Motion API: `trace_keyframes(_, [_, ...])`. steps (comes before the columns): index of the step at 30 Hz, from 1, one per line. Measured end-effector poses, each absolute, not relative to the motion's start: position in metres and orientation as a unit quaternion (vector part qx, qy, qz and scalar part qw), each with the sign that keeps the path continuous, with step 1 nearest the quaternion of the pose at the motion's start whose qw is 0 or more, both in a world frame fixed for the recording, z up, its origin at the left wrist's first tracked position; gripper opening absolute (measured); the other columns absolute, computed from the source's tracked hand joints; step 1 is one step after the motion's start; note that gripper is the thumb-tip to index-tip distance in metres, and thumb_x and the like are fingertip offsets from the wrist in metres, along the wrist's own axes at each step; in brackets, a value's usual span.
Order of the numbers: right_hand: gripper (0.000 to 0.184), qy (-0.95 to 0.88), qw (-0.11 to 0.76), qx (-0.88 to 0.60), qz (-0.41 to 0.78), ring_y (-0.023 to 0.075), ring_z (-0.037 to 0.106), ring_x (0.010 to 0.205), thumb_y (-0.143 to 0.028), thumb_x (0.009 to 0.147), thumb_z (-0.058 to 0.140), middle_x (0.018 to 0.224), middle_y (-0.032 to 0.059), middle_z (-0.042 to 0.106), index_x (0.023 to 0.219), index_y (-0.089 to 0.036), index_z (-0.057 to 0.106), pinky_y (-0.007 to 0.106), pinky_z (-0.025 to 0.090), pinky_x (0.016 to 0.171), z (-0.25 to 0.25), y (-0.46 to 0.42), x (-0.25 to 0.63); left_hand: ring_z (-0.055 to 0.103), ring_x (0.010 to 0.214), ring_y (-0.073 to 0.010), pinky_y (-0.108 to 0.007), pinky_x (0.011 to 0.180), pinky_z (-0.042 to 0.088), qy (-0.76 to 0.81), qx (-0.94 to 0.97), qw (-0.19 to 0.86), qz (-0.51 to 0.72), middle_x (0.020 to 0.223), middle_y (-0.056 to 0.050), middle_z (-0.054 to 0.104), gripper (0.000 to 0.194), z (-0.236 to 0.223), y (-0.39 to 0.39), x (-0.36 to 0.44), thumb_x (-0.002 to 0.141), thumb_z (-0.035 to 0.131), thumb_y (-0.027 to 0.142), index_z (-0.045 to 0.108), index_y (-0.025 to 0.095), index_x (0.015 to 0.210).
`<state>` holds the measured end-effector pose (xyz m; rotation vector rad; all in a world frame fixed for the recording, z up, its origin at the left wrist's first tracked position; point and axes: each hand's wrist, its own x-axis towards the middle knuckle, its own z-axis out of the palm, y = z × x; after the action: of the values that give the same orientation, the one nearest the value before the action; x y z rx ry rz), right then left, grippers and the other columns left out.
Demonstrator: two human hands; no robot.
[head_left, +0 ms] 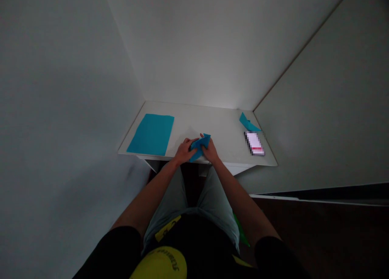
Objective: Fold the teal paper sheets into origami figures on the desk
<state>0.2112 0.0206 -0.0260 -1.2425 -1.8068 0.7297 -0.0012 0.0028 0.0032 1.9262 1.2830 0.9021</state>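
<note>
A partly folded piece of blue paper point(201, 144) lies at the front edge of a small white table point(212, 121). My left hand point(184, 151) presses on its left side with the fingers closed over the fold. My right hand point(210, 151) grips its right side, fingers curled on the paper. Both forearms reach forward from my lap.
A flat blue sheet point(151, 134) lies on the table's left part. At the right rear lies a folded blue paper shape point(248, 123), with a phone point(254, 143) just in front of it. White walls close in on the left, back and right.
</note>
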Motion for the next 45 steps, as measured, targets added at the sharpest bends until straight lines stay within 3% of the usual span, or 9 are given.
trace_keyframes(4, [0.061,-0.729,0.387,-0.484,0.29,0.0312,0.058,0.139,-0.022,0.096,0.056,0.142,0.0132,0.068,0.156,-0.027,0.065,0.058,0.048,0.126,-0.024,0.019,0.213,0.068,0.105,-0.0226,-0.038,0.1,0.059,0.497,0.707,0.333,0.377,0.113,-0.007,0.068,0.047,0.002,0.004,-0.001,0.1,0.059,0.022,0.074,0.025,0.145])
trace_keyframes(9, [0.064,-0.654,0.469,-0.483,0.346,0.0296,0.065,0.128,-0.022,0.089,0.063,0.143,0.014,0.066,0.153,-0.027,0.066,0.047,0.064,0.102,-0.027,0.016,0.23,0.069,0.111,-0.0216,-0.036,0.099,0.061,0.492,0.661,0.366,0.432,0.117,-0.008,0.068,0.036,-0.003,0.011,-0.004,0.093,0.063,0.011,0.084,0.023,0.12])
trace_keyframes(14, [0.034,-0.635,0.496,-0.465,0.367,0.0283,0.07,0.124,-0.026,0.088,0.067,0.135,0.0108,0.071,0.119,-0.027,0.082,0.047,0.062,0.107,-0.026,0.018,0.247,0.072,0.116,-0.0229,-0.036,0.097,0.064,0.47,0.629,0.406,0.468,0.122,-0.01,0.071,0.023,-0.007,0.02,-0.011,0.088,0.071,0.011,0.084,0.02,0.105])
trace_keyframes(18, [0.029,-0.656,0.465,-0.481,0.349,0.0262,0.073,0.115,-0.026,0.087,0.069,0.123,0.0085,0.075,0.112,-0.028,0.084,0.047,0.062,0.106,-0.023,0.015,0.259,0.075,0.109,-0.0211,-0.036,0.094,0.065,0.472,0.622,0.402,0.478,0.123,-0.009,0.072,0.013,-0.012,0.022,-0.015,0.087,0.073,0.012,0.082,0.019,0.094])
trace_keyframes(21, [0.03,-0.671,0.444,-0.512,0.3,0.0243,0.073,0.098,-0.023,0.087,0.07,0.112,0.0078,0.076,0.113,-0.027,0.084,0.044,0.064,0.096,-0.023,0.005,0.266,0.073,0.097,-0.0178,-0.035,0.092,0.065,0.475,0.624,0.385,0.486,0.108,-0.006,0.072,0.011,-0.015,0.019,-0.012,0.085,0.074,0.01,0.08,0.02,0.085])
trace_keyframes(24, [0.033,-0.715,0.413,-0.504,0.254,0.0232,0.072,0.095,-0.02,0.088,0.071,0.113,0.0078,0.074,0.118,-0.027,0.083,0.042,0.063,0.095,-0.022,-0.007,0.275,0.072,0.091,-0.0162,-0.032,0.087,0.065,0.472,0.634,0.374,0.484,0.099,-0.004,0.069,0.014,-0.015,0.013,-0.007,0.082,0.075,0.008,0.08,0.02,0.085])
trace_keyframes(28, [0.027,-0.763,0.381,-0.483,0.197,0.0258,0.071,0.105,-0.023,0.094,0.071,0.113,0.0092,0.074,0.117,-0.027,0.084,0.044,0.06,0.1,-0.02,-0.017,0.289,0.072,0.097,-0.0173,-0.028,0.078,0.064,0.459,0.669,0.367,0.455,0.114,-0.007,0.07,0.021,-0.008,0.009,-0.006,0.08,0.075,0.007,0.082,0.02,0.094])
trace_keyframes(35, [0.031,-0.824,0.318,-0.439,0.164,0.0273,0.071,0.105,-0.044,0.107,0.065,0.131,0.012,0.077,0.128,-0.032,0.084,0.05,0.056,0.101,-0.014,-0.025,0.305,0.071,0.11,-0.0251,-0.045,0.109,0.057,0.415,0.814,0.278,0.297,0.107,-0.006,0.077,0.019,0.006,0.013,-0.018,0.085,0.078,0.014,0.085,0.025,0.099])
trace_keyframes(45, [0.032,-0.78,0.346,-0.487,0.187,0.0291,0.071,0.109,-0.054,0.105,0.068,0.113,0.0119,0.076,0.107,-0.028,0.087,0.049,0.058,0.103,-0.012,-0.023,0.299,0.062,0.075,-0.0152,-0.029,0.074,0.053,0.453,0.782,0.308,0.298,0.087,-0.002,0.07,0.015,0.005,0.006,-0.024,0.083,0.087,0.032,0.085,0.021,0.093])
